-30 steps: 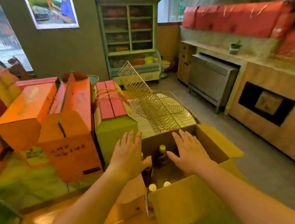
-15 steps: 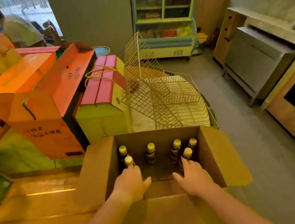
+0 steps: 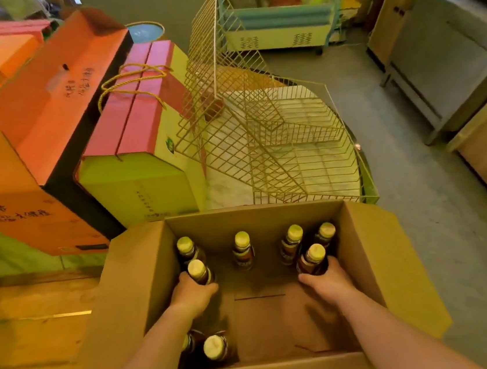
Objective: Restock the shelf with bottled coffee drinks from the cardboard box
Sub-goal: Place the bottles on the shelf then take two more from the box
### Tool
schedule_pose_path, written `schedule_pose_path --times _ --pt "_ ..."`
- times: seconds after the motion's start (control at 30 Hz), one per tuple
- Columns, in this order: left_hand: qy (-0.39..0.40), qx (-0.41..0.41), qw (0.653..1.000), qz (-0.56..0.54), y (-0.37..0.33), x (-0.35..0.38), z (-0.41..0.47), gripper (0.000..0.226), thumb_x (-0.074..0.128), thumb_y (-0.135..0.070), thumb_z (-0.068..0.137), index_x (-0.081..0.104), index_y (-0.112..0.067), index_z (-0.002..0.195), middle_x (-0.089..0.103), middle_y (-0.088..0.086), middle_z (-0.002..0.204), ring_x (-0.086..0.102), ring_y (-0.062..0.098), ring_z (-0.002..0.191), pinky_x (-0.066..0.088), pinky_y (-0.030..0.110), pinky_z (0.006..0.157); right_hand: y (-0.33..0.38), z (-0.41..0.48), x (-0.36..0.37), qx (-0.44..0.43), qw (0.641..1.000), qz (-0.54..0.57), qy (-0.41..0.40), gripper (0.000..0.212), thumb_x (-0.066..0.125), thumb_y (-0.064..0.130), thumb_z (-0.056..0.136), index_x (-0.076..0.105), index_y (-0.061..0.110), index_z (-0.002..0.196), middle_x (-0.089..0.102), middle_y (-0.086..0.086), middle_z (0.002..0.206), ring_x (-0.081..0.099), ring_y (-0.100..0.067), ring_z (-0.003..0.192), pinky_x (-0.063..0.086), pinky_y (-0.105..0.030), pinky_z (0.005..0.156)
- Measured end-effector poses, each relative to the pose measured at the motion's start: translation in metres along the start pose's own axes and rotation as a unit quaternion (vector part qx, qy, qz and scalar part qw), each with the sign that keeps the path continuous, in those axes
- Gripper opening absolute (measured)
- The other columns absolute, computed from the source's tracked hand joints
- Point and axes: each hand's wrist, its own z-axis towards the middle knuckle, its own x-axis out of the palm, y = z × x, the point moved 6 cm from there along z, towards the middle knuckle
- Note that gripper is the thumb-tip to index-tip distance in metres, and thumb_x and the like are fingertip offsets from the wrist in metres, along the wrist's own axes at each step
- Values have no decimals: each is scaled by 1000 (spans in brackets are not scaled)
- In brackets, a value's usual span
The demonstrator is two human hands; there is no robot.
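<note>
An open cardboard box [image 3: 143,274] sits right below me with several dark bottled coffee drinks with pale caps standing inside. My left hand [image 3: 192,294] is down in the box, wrapped around the body of a bottle [image 3: 199,272] at the left side. My right hand [image 3: 325,278] grips another bottle [image 3: 313,259] at the right side. Three more bottles stand along the far wall, such as the middle one [image 3: 242,246], and two stand near the front left corner [image 3: 215,348]. A gold wire shelf rack [image 3: 276,138] lies just beyond the box.
Orange cartons [image 3: 46,115] and a pink-and-green gift box [image 3: 138,153] with rope handles stand to the left. A glass-fronted cooler [image 3: 279,7] is at the back. A metal cabinet [image 3: 445,52] and wooden counter line the right, with grey floor [image 3: 413,195] between.
The view tilted down over the box. Both hands went from hovering over the opening to reaching deeper inside, and each has closed around a bottle.
</note>
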Motion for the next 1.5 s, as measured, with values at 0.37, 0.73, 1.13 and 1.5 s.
schedule_pose_path --times 0.37,0.73,1.13,1.5 --pt "-28 45 998 -37 10 13 34 58 90 -22 71 62 -13 121 66 5 117 61 29 114 46 32 90 -11 21 14 -49 995 84 -24 64 88 17 76 57 16 132 64 -7 132 58 -28 125 44 -37 103" --pt "18 151 988 -4 -30 -12 -9 29 89 -22 72 64 -34 84 68 -12 87 66 11 88 51 28 81 42 -28 -12 -209 977 32 5 49 88 29 75 65 25 118 64 11 104 60 -9 101 43 -25 87" --pt "-82 268 952 -125 -28 -128 -150 43 95 -36 57 72 -33 93 75 -6 97 71 13 98 55 43 95 139 -138 -41 -402 903 76 133 36 85 21 78 63 44 94 65 22 100 57 3 97 43 -22 80" --pt "-252 222 897 -287 93 -286 -310 39 88 -12 72 67 -28 101 71 -5 103 66 10 98 53 30 91 256 -319 43 -551 786 67 270 51 90 8 68 70 24 112 77 2 104 70 -24 103 56 -44 89"
